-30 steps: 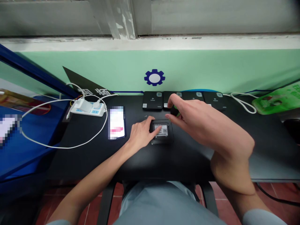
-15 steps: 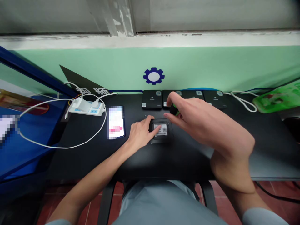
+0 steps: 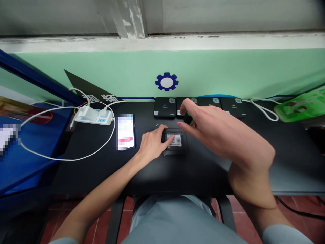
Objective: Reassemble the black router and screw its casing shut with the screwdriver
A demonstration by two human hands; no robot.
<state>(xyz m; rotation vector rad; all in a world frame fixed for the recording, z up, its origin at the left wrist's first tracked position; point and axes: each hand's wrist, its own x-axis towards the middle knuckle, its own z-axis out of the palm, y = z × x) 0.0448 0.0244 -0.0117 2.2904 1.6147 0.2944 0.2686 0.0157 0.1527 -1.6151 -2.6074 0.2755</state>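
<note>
Head view: this was the only feed I had, and it looked down over both forearms onto the black counter (image 3: 198, 169).
Labelled unit: the labelled unit (image 3: 179, 143), small and black, lay flat at mid-counter with its white sticker face up, just in front of the person.
Left hand: the left hand (image 3: 152, 144) lay palm-down on the counter. Its fingers (image 3: 169, 139) were close together and flat, with the tips resting on the unit's left edge and sticker. They were pressing down, not gripping.
Right hand: the right hand (image 3: 223, 139) hung just behind the unit, thumb and forefinger pinched on a dark object (image 3: 188, 118) with a green bit. I could not tell what it was, since the hand hid most of it.
Back row: four similar black units (image 3: 164, 109) sat side by side against the green wall, close behind the right fingertips. Neither hand touched them.
Progress: I judged the work to be midway on this single piece. It lay apart from the row, steadied by one hand, with the pinched object held near it but not on it. I could not tell whether any unit in the row had been handled.
Left of the hands: a lit phone (image 3: 125, 132) lay near the left hand. Beyond it were a white power strip (image 3: 93, 116) and a looping white cable (image 3: 76, 158).
Right side: a second white lead (image 3: 264, 112) and a green packet (image 3: 299, 108) lay well apart from the hands.
</note>
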